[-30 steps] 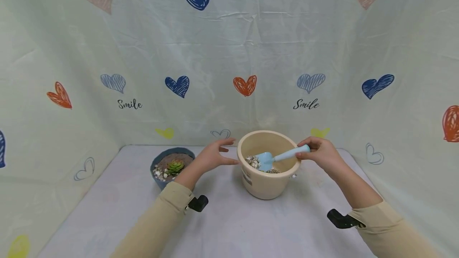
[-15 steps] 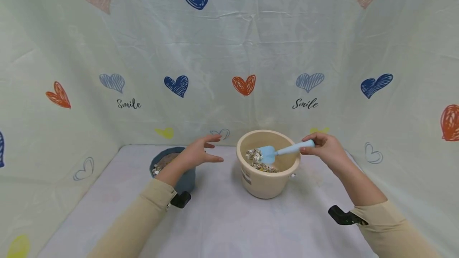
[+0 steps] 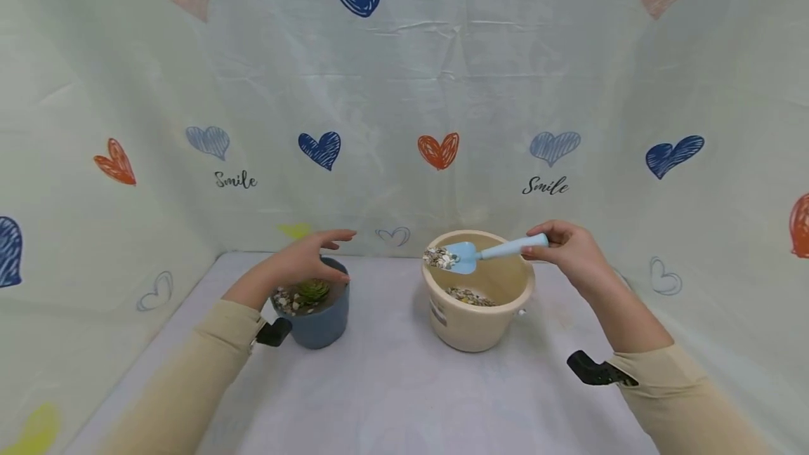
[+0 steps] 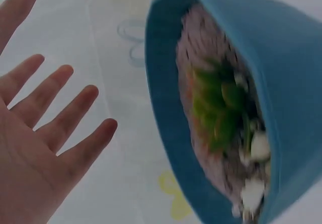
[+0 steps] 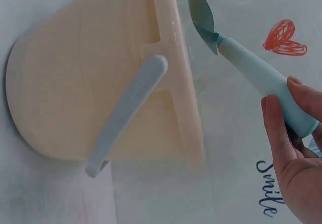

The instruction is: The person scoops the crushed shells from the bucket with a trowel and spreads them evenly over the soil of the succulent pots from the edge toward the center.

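My right hand (image 3: pixel 564 251) grips the handle end of a light blue trowel (image 3: pixel 464 257) between thumb and fingers. Small mixed pebbles (image 3: pixel 440 258) fill the trowel's blade, which is over the left rim of a beige bucket (image 3: pixel 474 328). More pebbles lie at the bottom of that bucket. Fingers spread, my left hand (image 3: pixel 303 262) hovers over the blue flowerpot (image 3: pixel 322 328). A green succulent (image 4: pixel 216 103) grows in the pot, in brownish soil with white stones (image 4: pixel 253 194) along one side. The left wrist view shows the hand apart from the pot.
The bucket's grey handle (image 5: pixel 126 116) hangs down its side. Pot and bucket stand on a white-covered table (image 3: pixel 392 385), the pot on the left. A white curtain (image 3: pixel 379 76) printed with hearts and "Smile" surrounds the table at back and sides.
My left hand has moved left from beside the bucket to above the flowerpot. My right hand has lifted the loaded trowel up from inside the bucket toward its left rim.
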`<state>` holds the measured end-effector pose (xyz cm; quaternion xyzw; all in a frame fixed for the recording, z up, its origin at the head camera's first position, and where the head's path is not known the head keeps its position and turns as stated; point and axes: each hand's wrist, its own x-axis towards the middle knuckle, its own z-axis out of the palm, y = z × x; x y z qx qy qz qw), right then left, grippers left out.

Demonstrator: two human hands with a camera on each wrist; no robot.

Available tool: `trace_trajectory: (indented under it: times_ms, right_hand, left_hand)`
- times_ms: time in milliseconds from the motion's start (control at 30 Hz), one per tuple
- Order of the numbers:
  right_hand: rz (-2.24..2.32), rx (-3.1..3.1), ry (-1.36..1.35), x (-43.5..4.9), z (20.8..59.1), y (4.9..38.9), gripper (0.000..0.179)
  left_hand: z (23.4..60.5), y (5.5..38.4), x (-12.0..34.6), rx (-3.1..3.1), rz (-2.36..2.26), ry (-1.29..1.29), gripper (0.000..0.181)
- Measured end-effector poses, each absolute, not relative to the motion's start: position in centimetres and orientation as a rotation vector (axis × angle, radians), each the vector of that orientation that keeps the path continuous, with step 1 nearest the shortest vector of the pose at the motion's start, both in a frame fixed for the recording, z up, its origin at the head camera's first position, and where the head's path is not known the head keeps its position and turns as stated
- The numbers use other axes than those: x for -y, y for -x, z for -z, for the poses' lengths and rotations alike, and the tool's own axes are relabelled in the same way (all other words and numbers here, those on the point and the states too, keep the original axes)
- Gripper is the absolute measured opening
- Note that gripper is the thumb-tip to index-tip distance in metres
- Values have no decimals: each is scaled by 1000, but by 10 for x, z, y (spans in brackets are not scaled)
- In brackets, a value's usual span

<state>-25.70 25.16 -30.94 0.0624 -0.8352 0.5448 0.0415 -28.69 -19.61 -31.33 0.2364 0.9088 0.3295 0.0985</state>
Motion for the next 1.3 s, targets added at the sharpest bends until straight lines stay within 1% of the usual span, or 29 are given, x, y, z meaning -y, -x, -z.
trace_trajectory:
  times_ms: [233,500,767,1100,1300]
  right_hand:
    - [-1783,2505,-270,-224,306,264,42]
    - [-1885,2486,-309,-188,308,272,40]
    - [-2012,2441,-364,-157,313,277,32]
    - [-2051,2475,-407,-127,317,282,31]
    - [-2088,2445,-434,-114,319,281,29]
  left_hand:
    - [311,293,235,-2676,-883,-773,90]
    - [317,301,265,-2594,-847,-734,98]
    - [326,302,287,-2440,-803,-701,108]
    - [342,304,296,-2309,-892,-555,120]
    - [356,308,300,-2296,-992,-594,120]
